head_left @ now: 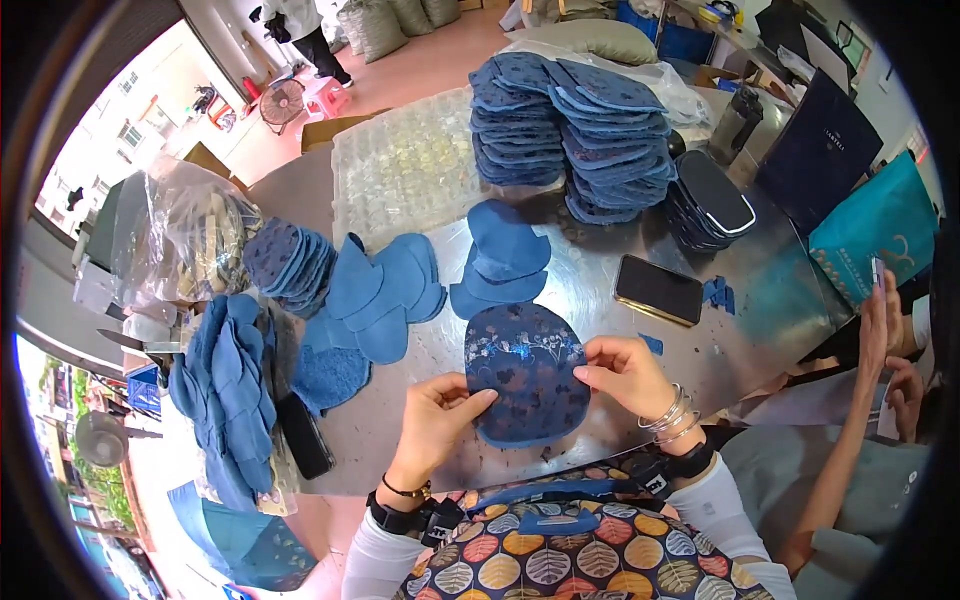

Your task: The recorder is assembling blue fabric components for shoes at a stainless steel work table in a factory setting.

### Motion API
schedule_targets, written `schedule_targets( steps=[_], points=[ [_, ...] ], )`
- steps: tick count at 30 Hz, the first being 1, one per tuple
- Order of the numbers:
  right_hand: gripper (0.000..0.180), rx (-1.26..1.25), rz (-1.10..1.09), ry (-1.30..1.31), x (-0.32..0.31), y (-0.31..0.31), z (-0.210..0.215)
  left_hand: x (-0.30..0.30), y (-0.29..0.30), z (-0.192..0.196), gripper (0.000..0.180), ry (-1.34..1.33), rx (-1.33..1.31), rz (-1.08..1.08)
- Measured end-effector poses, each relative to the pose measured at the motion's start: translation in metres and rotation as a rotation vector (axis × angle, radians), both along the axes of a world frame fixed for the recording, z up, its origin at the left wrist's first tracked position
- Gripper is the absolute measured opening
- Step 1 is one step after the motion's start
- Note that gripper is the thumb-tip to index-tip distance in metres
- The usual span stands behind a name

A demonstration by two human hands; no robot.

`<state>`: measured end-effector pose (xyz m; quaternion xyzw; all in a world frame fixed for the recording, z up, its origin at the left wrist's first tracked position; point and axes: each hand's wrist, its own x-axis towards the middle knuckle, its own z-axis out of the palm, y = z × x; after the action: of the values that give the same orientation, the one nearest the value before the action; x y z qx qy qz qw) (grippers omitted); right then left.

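Observation:
Between my two hands is a rounded dark blue fabric panel [528, 400] with darker blotches and a pale blue floral band across its upper part. My left hand [437, 415] pinches its left edge between thumb and fingers. At the opposite edge, my right hand [632, 374] grips it the same way. The panel is held up near the front edge of the metal table [430, 455]. Just beyond it lie overlapping plain blue cut pieces [503, 250]. More plain blue pieces [385, 300] are fanned out to the left, beside a small stack of patterned pieces [290, 262].
Tall stacks of blue panels [570, 130] stand at the back. A phone [658, 290] lies at right, another phone [305, 437] near the left edge beside draped blue pieces [228, 390]. Another person's hands [880, 335] are at right, near a teal bag [870, 245].

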<state>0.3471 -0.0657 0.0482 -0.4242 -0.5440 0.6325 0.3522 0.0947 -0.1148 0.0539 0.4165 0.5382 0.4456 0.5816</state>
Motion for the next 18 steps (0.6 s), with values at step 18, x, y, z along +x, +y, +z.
schedule_targets(
  steps=[18],
  points=[
    [0.011, 0.050, 0.030, -0.143, 0.002, -0.003, 0.014, -0.008, -0.001, 0.016, 0.010, 0.080, -0.039, 0.035]
  ],
)
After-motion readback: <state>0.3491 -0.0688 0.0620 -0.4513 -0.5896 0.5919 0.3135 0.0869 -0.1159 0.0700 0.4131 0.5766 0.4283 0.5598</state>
